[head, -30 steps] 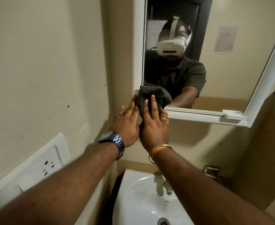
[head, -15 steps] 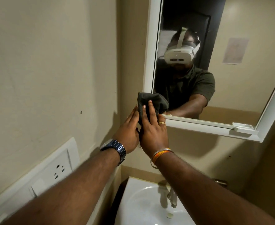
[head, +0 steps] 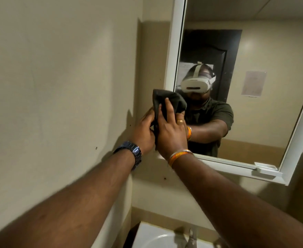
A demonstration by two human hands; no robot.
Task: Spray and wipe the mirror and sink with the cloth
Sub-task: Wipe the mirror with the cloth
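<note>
Against the lower left corner of the mirror, the right hand presses a dark cloth with straight fingers laid flat over it. Just left of that corner, the left hand curls its fingers round the cloth's hanging edge, off the glass and over the white frame. Most of the glass lies bare up and to the right of the cloth, out to the frame's far edge. Left of the mirror runs a plain wall. Below the mirror, the sink rim and tap show at the bottom edge.
</note>
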